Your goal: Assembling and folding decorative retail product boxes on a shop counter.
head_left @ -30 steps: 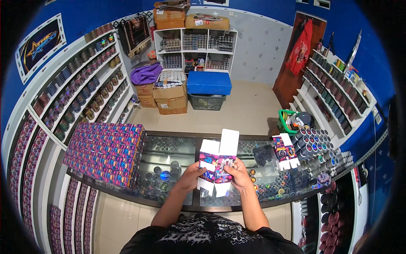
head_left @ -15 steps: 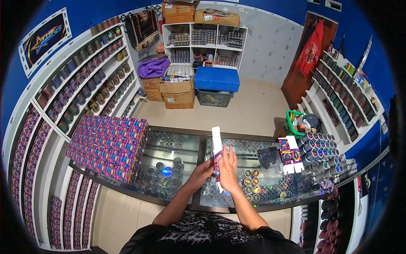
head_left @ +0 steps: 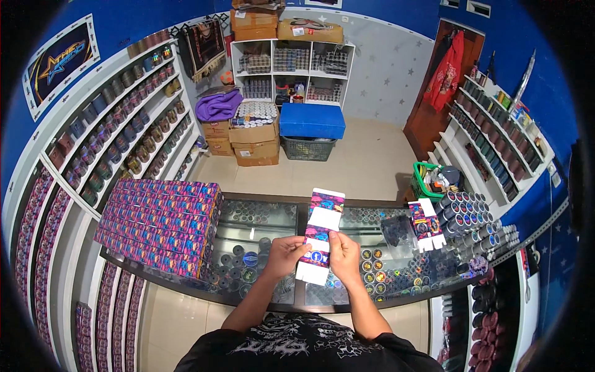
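The flattened carton [head_left: 320, 235], printed in purple and pink with white panels and flaps, lies over the glass surface [head_left: 248, 214] with its long axis running straight away from the person, near end low by the front edge of the surface, far end reaching toward the middle of the glass. Both hands meet it at its near half: the left hand [head_left: 286, 254] sits on the carton's left edge, the right hand [head_left: 344, 251] on its right edge, so the carton lies between them and neither is clearly nearer. The left hand's fingers are curled in and pinching the side of the carton; the right hand is likewise closed around the opposite edge, thumb toward the printed face. Whether the carton rests on the glass or is lifted just above it I cannot tell. To the left of the carton stands a big block of stacked boxes [head_left: 162, 224] in the same print; to its right, well apart, stands 1 folded carton [head_left: 423, 223] and rows of round tins [head_left: 466, 211]
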Tool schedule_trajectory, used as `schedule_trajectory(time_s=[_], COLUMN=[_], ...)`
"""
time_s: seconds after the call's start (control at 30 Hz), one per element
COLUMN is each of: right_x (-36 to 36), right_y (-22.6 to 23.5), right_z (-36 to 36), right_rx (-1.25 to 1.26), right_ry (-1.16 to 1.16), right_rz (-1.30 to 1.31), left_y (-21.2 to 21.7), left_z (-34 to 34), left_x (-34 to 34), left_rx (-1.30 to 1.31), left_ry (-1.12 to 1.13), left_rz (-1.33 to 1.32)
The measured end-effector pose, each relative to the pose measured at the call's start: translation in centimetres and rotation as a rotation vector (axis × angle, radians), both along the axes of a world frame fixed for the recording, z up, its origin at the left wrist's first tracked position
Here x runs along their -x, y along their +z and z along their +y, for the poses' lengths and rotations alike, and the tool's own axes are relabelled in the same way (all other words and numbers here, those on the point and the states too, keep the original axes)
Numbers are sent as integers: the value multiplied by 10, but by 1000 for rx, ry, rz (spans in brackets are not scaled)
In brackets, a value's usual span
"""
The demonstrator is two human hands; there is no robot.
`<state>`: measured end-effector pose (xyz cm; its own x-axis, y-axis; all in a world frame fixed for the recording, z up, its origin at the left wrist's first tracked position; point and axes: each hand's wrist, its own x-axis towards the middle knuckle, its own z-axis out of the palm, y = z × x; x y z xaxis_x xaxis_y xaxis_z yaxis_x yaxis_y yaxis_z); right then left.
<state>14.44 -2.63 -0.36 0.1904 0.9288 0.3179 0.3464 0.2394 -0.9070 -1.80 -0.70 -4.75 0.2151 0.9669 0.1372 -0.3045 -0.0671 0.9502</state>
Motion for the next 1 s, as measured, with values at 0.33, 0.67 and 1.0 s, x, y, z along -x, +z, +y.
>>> schedule_trajectory(time_s=[0.33,0.67,1.0], right_x=[19,60,91], right_y=[-3,-19,-25], right_z=[-6,-17,-25], right_rx=[146,218,317], right_ry=[173,353,499], right_rz=[404,252,312], left_y=[13,18,0], left_z=[0,-4,-10], left_x=[44,91,134], left_rx=[-94,-43,-157], left_ry=[-121,-22,-46], left_rz=[252,181,249])
